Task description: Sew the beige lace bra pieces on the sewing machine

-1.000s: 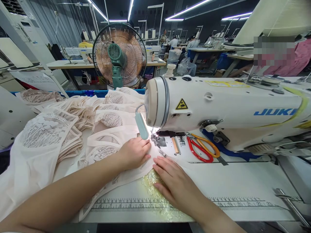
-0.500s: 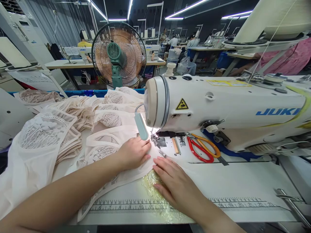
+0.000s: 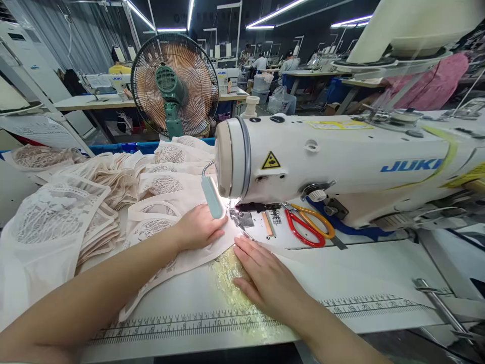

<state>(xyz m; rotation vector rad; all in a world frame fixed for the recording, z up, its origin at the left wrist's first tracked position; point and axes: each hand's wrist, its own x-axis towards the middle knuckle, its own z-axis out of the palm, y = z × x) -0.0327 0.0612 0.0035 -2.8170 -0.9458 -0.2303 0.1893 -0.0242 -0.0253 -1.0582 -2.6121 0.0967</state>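
Note:
A beige lace bra point(image 3: 157, 226) lies on the sewing machine bed, one edge running to the needle area point(image 3: 235, 215). On its fabric, just left of the needle, my left hand point(image 3: 199, 226) is closed with bent fingers; its fingertips are partly hidden behind a small grey-green lamp point(image 3: 213, 198). My right hand point(image 3: 265, 275) lies flat with fingers stretched, its fingertips touching the fabric's edge in front of the needle. Crinkled clear-yellow film or tape point(image 3: 229, 278) covers the table beneath that hand. The white sewing machine head point(image 3: 295, 156) stands over the work.
Red-and-orange-handled scissors point(image 3: 308, 225) lie on the bed right of the needle. Stacked bra pieces point(image 3: 100, 227) fill the left side. A printed ruler point(image 3: 182, 323) runs along the front edge. Behind stand a large fan point(image 3: 174, 86) and other machines with people. A metal bar point(image 3: 435, 303) is at right.
The whole view has shifted slightly, so the machine and table appear further left. Both hands stay in nearly the same place on the fabric.

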